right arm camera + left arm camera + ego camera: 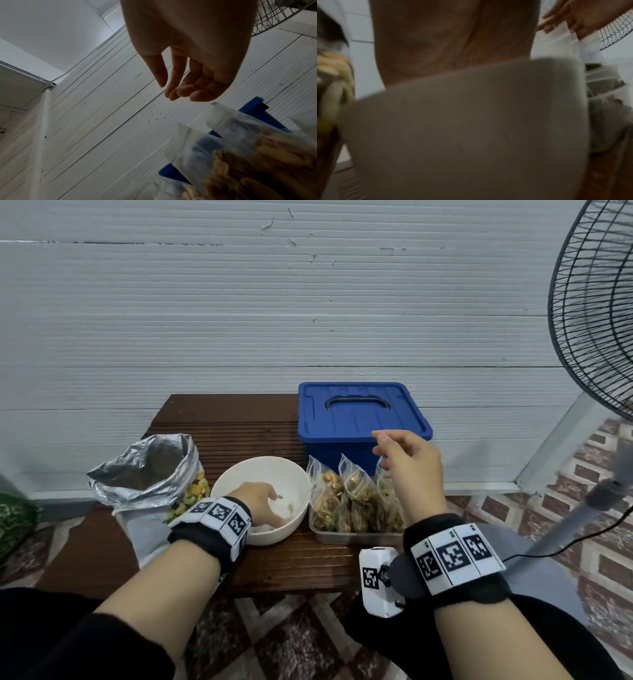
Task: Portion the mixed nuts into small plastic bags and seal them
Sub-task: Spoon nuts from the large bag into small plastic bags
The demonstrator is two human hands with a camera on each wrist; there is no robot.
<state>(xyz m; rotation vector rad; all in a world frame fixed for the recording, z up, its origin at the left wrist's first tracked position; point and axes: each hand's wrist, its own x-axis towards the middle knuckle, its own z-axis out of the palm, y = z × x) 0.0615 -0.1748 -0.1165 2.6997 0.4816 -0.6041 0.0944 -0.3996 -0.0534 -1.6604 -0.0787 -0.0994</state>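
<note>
Wristbands with printed squares sit closest to me, and past them my left hand is down inside the white bowl, fingers curled among what looks like the last few nuts and something pale at the bottom; whether I am actually pinching anything there I cannot tell. My right hand hangs above the filled bags, fingers loosely bent and holding nothing, just over the tops of the ones standing in the shallow tray. The foil pouch stands open just left of the bowl, and the blue box sits behind the tray. My worry is that right hand: the bags lean against each other upright, so a careless brush on the way down could topple the row, and any top not pressed fully shut would spill. On the other side, my left forearm is near the pouch's mouth, and a nudge could tip it off the table.
</note>
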